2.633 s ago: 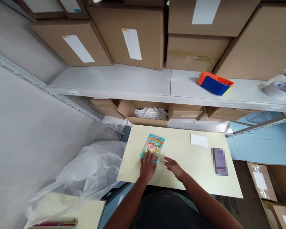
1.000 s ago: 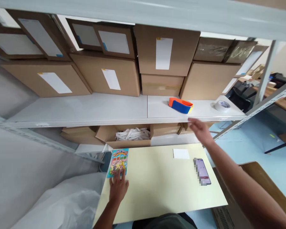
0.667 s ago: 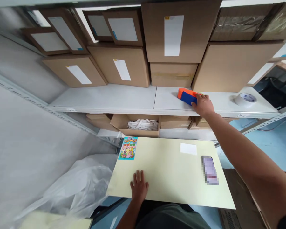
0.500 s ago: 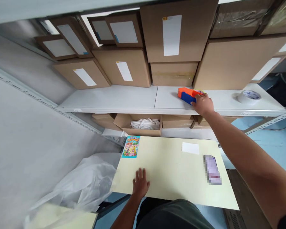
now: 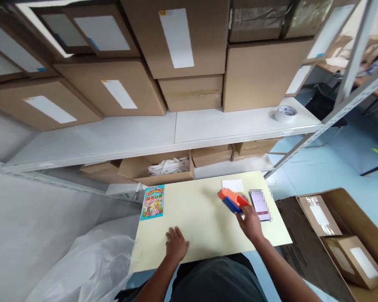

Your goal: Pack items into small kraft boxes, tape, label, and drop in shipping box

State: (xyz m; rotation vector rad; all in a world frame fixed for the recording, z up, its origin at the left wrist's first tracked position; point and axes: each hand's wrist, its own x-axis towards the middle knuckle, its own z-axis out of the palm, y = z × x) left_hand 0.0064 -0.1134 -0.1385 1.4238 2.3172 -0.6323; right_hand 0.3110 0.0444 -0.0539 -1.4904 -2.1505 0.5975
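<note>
My right hand (image 5: 251,223) is closed around an orange and blue tape dispenser (image 5: 233,199), held over the pale yellow tabletop (image 5: 195,209). Part of the dispenser is hidden by my fingers. Just behind it lies a white card (image 5: 232,185), and to its right a phone (image 5: 261,205), partly pixelated. My left hand (image 5: 177,243) rests on the near left of the tabletop with its fingers spread, holding nothing. Beyond that hand, a colourful booklet (image 5: 153,202) lies at the left edge.
A grey shelf (image 5: 132,130) with stacked cardboard boxes (image 5: 267,77) and a white tape roll (image 5: 285,113) runs behind the table. Below it, an open box (image 5: 156,180) holds white strips. Clear plastic (image 5: 91,260) hangs at left; a large open carton (image 5: 337,199) stands right.
My right hand has brought the tape dispenser from the shelf down and back over the tabletop. My left hand stays on the table. The view has turned to the right.
</note>
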